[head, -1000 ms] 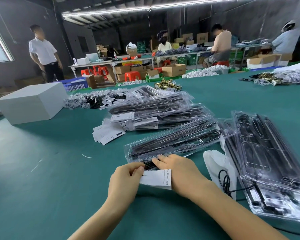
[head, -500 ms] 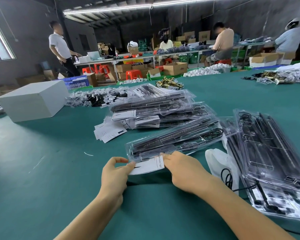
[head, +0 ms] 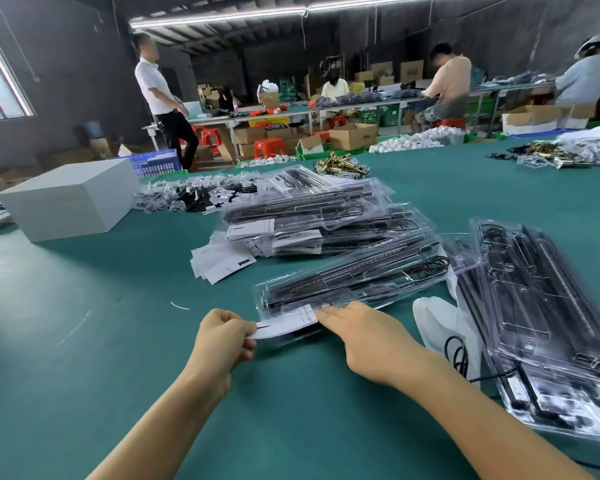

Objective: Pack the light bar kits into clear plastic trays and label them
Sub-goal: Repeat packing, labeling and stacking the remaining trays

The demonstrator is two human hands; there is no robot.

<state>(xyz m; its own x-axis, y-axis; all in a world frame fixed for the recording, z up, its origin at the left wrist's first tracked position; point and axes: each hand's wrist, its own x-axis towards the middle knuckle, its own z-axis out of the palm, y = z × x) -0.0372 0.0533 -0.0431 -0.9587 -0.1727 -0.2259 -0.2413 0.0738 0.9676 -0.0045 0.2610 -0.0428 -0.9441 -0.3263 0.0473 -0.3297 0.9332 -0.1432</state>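
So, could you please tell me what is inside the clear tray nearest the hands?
The clear tray holds black light bars and a coiled cable. The label and right hand cover its near end.

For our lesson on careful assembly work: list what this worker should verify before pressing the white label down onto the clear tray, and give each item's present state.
1. Left hand pinches the white paper label at its end: ok.
2. Right hand fingers lie flat on the label's other end: ok.
3. Label sits over the near end of the clear plastic tray with black light bars: ok.
4. Label lies flat: not ok, it bows.
5. Tray rests on the green table: ok.
6. Adhesive side faces down: cannot tell.
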